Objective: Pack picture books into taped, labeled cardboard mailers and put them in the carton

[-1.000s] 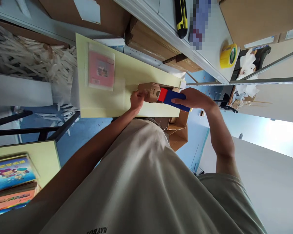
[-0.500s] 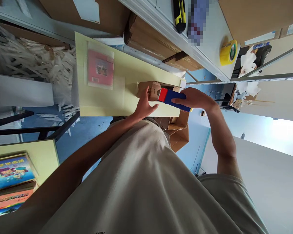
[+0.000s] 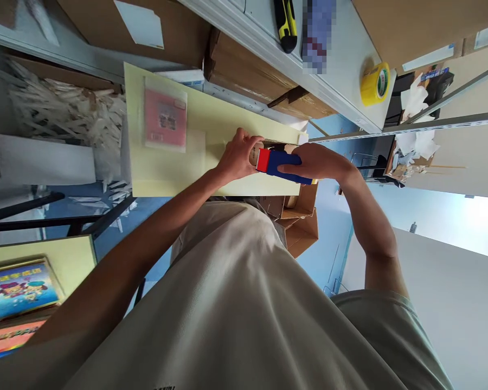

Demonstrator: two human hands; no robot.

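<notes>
The view is turned on its side. My right hand point(image 3: 317, 162) grips a blue and red tape dispenser point(image 3: 277, 162) pressed against a small cardboard box point(image 3: 268, 146) on a pale yellow table point(image 3: 166, 173). My left hand point(image 3: 238, 156) is laid over the box's left end, covering most of it, fingers curled on its top. A pink booklet in a clear sleeve point(image 3: 165, 119) lies on the table to the left of my hands.
Shredded white paper filler point(image 3: 61, 108) sits beyond the table's left end. A grey shelf holds a yellow tape roll point(image 3: 374, 84) and a yellow-black knife point(image 3: 284, 24). Brown cartons point(image 3: 252, 70) are stacked behind the table. Colourful books point(image 3: 18, 287) lie at lower left.
My left hand slid from the box's near left side up onto its top and now covers it. The dispenser shifted slightly left with my right hand.
</notes>
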